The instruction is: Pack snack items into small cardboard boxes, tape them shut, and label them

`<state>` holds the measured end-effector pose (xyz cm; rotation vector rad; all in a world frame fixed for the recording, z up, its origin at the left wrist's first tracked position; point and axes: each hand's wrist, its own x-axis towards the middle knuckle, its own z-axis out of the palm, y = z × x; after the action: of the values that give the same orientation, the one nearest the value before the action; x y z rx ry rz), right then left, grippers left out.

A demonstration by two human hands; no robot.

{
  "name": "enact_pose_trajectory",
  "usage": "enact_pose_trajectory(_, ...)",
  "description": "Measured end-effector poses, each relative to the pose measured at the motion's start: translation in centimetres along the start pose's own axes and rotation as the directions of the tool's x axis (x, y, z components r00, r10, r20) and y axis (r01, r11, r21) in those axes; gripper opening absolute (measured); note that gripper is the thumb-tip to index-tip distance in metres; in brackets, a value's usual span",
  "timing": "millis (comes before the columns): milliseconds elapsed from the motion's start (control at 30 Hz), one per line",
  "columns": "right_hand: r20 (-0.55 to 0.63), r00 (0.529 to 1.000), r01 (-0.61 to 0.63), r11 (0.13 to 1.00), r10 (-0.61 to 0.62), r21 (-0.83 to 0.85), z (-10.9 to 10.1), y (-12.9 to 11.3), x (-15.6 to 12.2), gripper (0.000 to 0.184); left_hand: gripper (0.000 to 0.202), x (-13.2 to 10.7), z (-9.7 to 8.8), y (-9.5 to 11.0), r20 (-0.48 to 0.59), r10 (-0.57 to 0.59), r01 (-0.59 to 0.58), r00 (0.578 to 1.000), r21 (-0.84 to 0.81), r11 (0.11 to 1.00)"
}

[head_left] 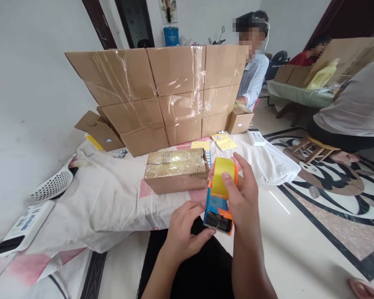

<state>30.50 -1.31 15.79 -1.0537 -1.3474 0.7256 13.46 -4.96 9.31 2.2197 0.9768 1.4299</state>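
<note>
My right hand (241,195) is wrapped round a tape dispenser (218,203), an orange and blue one with a roll of yellowish tape (222,176) in it. The thumb presses on the roll and the index finger sticks out past it. My left hand (187,226) is at the dispenser's lower end, fingers curled at its left side and thumb by the toothed cutting edge. Just beyond the hands lies a brown cardboard box (177,180), its top covered with shiny clear tape. I cannot make out a loose tape end.
A wall of taped cardboard boxes (180,99) stands across the cloth-covered table (112,207). Small boxes flank it, with yellow cards (226,141) in front. A white device (25,226) lies at left, another (256,137) at right. A person (252,79) sits behind; others sit at right.
</note>
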Motion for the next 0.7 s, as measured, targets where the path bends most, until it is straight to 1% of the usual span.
enact_pose_trajectory(100, -0.082, 0.994, -0.069, 0.997, 0.067, -0.033, 0.6, -0.3, -0.2, 0.056, 0.06, 0.1, -0.2, 1.0, 0.034, -0.048, 0.051, 0.998, -0.076, 0.996)
enact_pose_trajectory(200, -0.088, 0.994, -0.076, 0.995, 0.069, -0.071, 1.1, -0.9, -0.6, 0.052, 0.065, 0.2, -0.5, 1.9, 0.111, -0.133, 0.151, 0.985, -0.173, 0.973)
enact_pose_trajectory(267, -0.082, 0.995, -0.067, 0.995, 0.061, -0.071, 1.3, -1.3, -0.8, 0.051, 0.062, 0.2, -0.7, 2.2, 0.162, -0.167, 0.205, 0.973, -0.254, 0.945)
enact_pose_trajectory(333, -0.073, 0.994, -0.088, 0.995, 0.084, -0.054, 1.5, -1.6, -1.1, 0.051, 0.056, 0.1, -0.8, 2.3, 0.207, -0.2, 0.26, 0.958, -0.326, 0.909)
enact_pose_trajectory(500, -0.086, 0.987, -0.135, 0.991, 0.132, -0.025, 1.5, -2.1, -1.3, 0.054, 0.042, -0.4, -0.9, 2.7, 0.288, -0.255, 0.357, 0.923, -0.396, 0.846)
enact_pose_trajectory(600, -0.074, 0.987, -0.144, 0.989, 0.141, -0.025, 1.4, -2.2, -1.5, 0.054, 0.035, -0.6, -0.7, 2.9, 0.295, -0.265, 0.372, 0.918, -0.408, 0.834)
enact_pose_trajectory(700, -0.057, 0.988, -0.145, 0.989, 0.144, -0.025, 1.3, -2.3, -1.7, 0.055, 0.034, -0.7, -0.3, 3.0, 0.242, -0.254, 0.337, 0.937, -0.419, 0.843)
